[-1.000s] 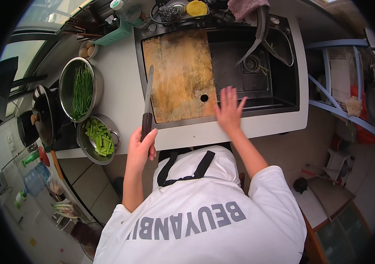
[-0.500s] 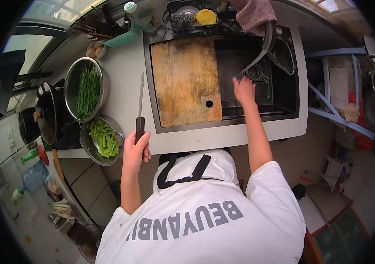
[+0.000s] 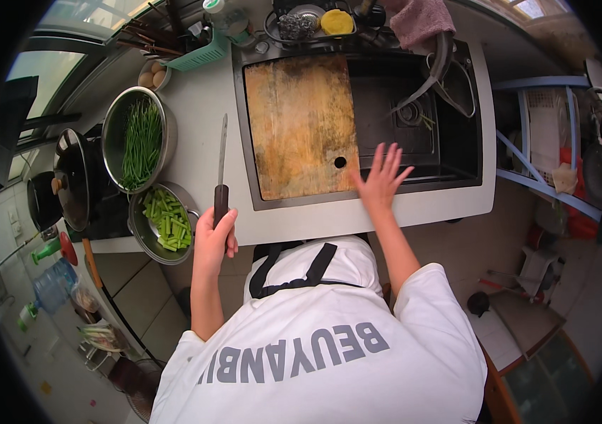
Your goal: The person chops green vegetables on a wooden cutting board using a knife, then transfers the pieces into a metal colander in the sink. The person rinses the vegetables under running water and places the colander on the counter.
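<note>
My left hand is closed round the dark handle of a kitchen knife, its blade pointing away from me over the white counter. My right hand holds nothing; its fingers are spread above the near part of the black sink, with the thumb by the edge of the wooden cutting board. That board lies across the left side of the sink. From the faucet a stream of water falls toward the drain, where a few green scraps lie.
Left on the counter stand a steel bowl of long green stalks and a pot of cut green pieces. Behind are a bowl of eggs, a green utensil basket and a rack with a yellow sponge. A pink cloth drapes the faucet.
My right hand has drawn back toward me from the water stream, and its fingers have spread. The left hand keeps the knife in nearly the same place.
</note>
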A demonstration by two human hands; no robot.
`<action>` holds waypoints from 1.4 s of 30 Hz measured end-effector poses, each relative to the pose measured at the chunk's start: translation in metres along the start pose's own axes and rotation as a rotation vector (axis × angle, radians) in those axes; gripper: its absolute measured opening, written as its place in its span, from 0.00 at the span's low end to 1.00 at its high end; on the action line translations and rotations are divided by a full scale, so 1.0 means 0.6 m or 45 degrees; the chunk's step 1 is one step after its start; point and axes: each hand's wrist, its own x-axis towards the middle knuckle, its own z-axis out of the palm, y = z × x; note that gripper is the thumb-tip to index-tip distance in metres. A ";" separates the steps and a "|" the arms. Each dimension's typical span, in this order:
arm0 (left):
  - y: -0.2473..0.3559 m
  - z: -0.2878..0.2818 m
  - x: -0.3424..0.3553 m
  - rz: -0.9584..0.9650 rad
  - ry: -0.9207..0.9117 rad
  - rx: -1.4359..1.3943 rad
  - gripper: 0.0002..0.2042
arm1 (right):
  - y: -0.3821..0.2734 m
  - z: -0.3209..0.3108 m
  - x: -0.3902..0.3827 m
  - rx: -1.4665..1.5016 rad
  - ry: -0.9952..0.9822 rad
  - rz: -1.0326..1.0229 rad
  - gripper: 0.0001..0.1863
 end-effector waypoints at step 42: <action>0.002 -0.127 -0.045 0.003 0.214 -0.014 0.09 | -0.088 0.098 0.224 0.035 0.123 0.572 0.36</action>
